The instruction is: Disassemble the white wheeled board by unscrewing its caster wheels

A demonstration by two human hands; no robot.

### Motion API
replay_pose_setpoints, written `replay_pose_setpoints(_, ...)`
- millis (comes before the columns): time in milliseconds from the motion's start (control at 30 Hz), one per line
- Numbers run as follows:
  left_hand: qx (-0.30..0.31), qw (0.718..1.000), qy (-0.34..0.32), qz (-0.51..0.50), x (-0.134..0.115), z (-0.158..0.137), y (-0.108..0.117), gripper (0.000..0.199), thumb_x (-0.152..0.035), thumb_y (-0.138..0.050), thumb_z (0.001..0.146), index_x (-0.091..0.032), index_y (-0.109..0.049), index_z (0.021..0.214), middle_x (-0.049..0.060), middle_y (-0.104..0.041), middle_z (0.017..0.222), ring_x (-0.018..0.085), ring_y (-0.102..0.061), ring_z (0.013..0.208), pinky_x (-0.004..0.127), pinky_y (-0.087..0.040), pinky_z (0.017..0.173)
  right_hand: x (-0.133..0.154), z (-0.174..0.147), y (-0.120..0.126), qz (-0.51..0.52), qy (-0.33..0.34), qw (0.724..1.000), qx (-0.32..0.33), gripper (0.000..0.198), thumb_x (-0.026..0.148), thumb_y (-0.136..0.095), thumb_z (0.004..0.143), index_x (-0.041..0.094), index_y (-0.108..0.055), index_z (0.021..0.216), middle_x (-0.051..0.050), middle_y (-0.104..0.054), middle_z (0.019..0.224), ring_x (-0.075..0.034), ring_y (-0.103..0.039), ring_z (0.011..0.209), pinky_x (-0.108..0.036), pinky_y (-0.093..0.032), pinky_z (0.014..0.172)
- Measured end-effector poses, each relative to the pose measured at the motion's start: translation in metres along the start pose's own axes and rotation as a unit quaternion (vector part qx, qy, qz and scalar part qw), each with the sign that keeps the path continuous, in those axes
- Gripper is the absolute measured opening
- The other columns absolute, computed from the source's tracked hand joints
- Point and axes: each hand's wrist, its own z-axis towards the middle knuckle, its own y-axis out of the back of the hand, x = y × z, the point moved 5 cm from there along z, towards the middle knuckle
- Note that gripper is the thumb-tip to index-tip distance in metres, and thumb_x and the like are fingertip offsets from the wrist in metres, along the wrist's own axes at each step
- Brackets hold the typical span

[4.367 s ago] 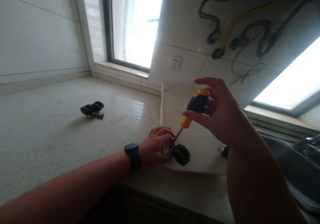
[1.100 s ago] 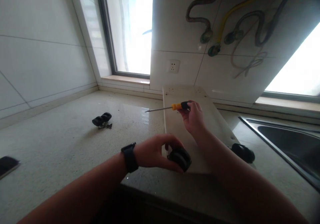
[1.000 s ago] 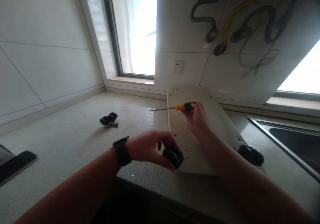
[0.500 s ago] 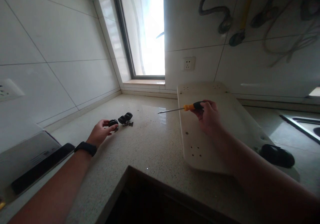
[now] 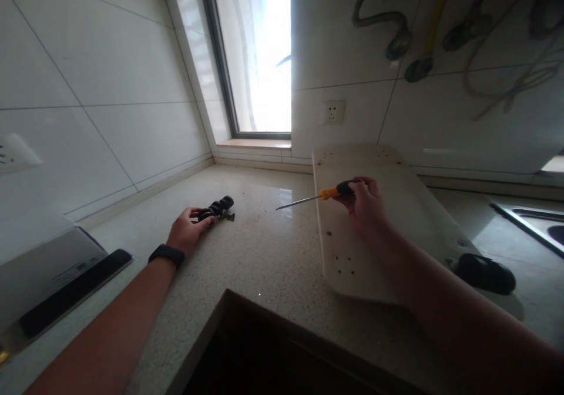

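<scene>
My left hand (image 5: 187, 230) is closed around a black caster wheel (image 5: 205, 214) on the speckled countertop. That caster now sits against more black casters (image 5: 222, 203), and small metal pieces (image 5: 229, 216) lie beside them. Between the fingers and thumb of my right hand (image 5: 365, 204) is a screwdriver (image 5: 330, 193) with an orange and black handle. Its shaft points left and slightly down, the tip over the countertop. Below that hand lies a pale board (image 5: 352, 230) with rounded corners and groups of small screw holes; my right forearm covers part of it.
A dark rectangular opening (image 5: 264, 348) cuts into the front of the countertop (image 5: 264, 254). A black rounded object (image 5: 484, 273) rests by the board's right side. At left lie a white box (image 5: 57, 265) and a long black item (image 5: 74, 292). A metal sink edge (image 5: 529, 218) shows far right.
My left hand has moved right with the caster, bringing it up against the other casters. The screwdriver has shifted slightly left, its tip a little lower.
</scene>
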Motion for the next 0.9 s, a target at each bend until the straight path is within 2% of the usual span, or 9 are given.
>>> replay_pose_setpoints(167, 0.011, 0.999, -0.029, 0.020, 0.0017, -0.0008, 0.0004, 0.056, -0.055, -0.073, 0.078, -0.016, -0.066, 0.117, 0.015, -0.072, 0.115, 0.029, -0.070, 0.104, 0.039, -0.056, 0.086, 0.0008, -0.0005, -0.0001, -0.005, -0.004, 1.000, 0.000, 0.035, 0.027, -0.070, 0.066, 0.024, -0.050, 0.095, 0.002, -0.055, 0.090, -0.013, -0.063, 0.075, -0.032, -0.065, 0.060)
replay_pose_setpoints(333, -0.003, 0.998, -0.037, 0.042, 0.0001, -0.0014, -0.0015, 0.056, -0.055, -0.071, 0.080, -0.016, -0.064, 0.119, 0.014, -0.072, 0.114, 0.028, -0.069, 0.103, 0.038, -0.054, 0.087, 0.0021, -0.0023, -0.0008, -0.010, -0.008, 1.000, 0.000, 0.034, 0.026, -0.070, 0.066, 0.023, -0.052, 0.095, 0.003, -0.055, 0.088, -0.014, -0.064, 0.076, -0.031, -0.064, 0.058)
replay_pose_setpoints(533, -0.045, 0.996, -0.012, 0.082, 0.0030, 0.0004, 0.0001, 0.056, -0.060, -0.072, 0.078, -0.015, -0.062, 0.110, 0.015, -0.071, 0.109, 0.030, -0.069, 0.096, 0.042, -0.053, 0.085, 0.0011, -0.0018, 0.0008, -0.014, -0.006, 1.000, 0.001, 0.034, 0.027, -0.070, 0.066, 0.024, -0.051, 0.094, 0.003, -0.055, 0.089, -0.014, -0.063, 0.076, -0.031, -0.064, 0.058)
replay_pose_setpoints(667, -0.050, 0.995, 0.004, 0.085, 0.0073, 0.0021, -0.0008, 0.059, -0.061, -0.074, 0.075, -0.015, -0.059, 0.109, 0.014, -0.070, 0.107, 0.030, -0.069, 0.096, 0.041, -0.054, 0.083, 0.0006, -0.0018, 0.0018, -0.016, -0.006, 1.000, 0.005, 0.036, 0.027, -0.072, 0.065, 0.024, -0.051, 0.095, 0.003, -0.055, 0.089, -0.014, -0.064, 0.077, -0.034, -0.065, 0.060)
replay_pose_setpoints(800, -0.035, 0.998, 0.007, 0.060, 0.0090, 0.0005, -0.0029, 0.066, -0.059, -0.076, 0.074, -0.014, -0.057, 0.118, 0.016, -0.069, 0.114, 0.028, -0.071, 0.091, 0.039, -0.057, 0.078, 0.0004, -0.0021, 0.0022, -0.014, -0.006, 1.000, 0.006, 0.037, 0.028, -0.072, 0.064, 0.024, -0.052, 0.095, 0.003, -0.055, 0.090, -0.015, -0.065, 0.078, -0.034, -0.065, 0.060)
replay_pose_setpoints(900, -0.006, 1.000, -0.007, 0.030, 0.0083, -0.0005, -0.0060, 0.074, -0.048, -0.078, 0.074, -0.012, -0.051, 0.133, 0.019, -0.065, 0.125, 0.027, -0.072, 0.094, 0.037, -0.059, 0.078, 0.0002, -0.0023, 0.0030, -0.014, -0.007, 1.000, 0.003, 0.037, 0.028, -0.072, 0.064, 0.024, -0.052, 0.095, 0.003, -0.056, 0.089, -0.015, -0.065, 0.079, -0.033, -0.065, 0.059)
